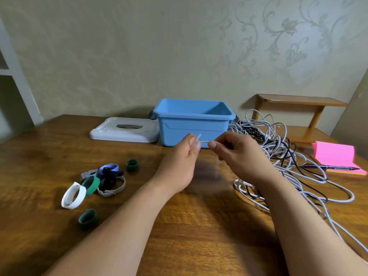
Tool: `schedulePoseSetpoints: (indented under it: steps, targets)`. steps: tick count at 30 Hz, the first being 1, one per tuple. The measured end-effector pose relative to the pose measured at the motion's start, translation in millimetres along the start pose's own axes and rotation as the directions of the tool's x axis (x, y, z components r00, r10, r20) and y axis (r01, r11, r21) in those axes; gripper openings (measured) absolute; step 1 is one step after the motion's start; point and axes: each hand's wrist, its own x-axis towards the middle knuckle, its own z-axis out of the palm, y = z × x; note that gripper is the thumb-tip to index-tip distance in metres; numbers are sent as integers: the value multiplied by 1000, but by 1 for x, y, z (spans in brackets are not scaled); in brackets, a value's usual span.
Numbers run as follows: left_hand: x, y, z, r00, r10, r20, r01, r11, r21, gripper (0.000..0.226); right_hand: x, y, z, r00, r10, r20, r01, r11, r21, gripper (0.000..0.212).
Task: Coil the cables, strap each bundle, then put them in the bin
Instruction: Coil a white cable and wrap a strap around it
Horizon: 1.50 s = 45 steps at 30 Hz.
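bin blue | lid white | cables white, black | notepad pink

lid left of bin; cables right

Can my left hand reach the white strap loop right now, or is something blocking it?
Probably yes: only table and other low straps lie between the left hand and the white strap loop. But that hand pinches a white cable end, so it must let go first.
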Motion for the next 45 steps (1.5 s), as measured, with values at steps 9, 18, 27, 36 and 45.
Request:
schedulePoseSetpoints:
  steps: [9,18,27,36,45]
  targets:
    - [9,-11,7,917,-397,-38,315,779,-542,36,2,1,18,988,84,-130,-95,992,-84,30]
    - [7,1,23,921,-387,37,300,645,-703,29,-10,-13,46,999,-40,37,42,997,-60,4]
    - [18,9,-8,796,-605,5,170,216,-961,34,0,13,18,989,66,134,-20,948,-319,38]
    - [15,-11,-29,866,-399,-301,189,819,-541,40,-2,20,-26,984,122,131,-86,964,-252,18]
    - [3,4,8,976,-127,175,160,969,-189,30,-1,6,-9,985,-52,163,39,996,84,17]
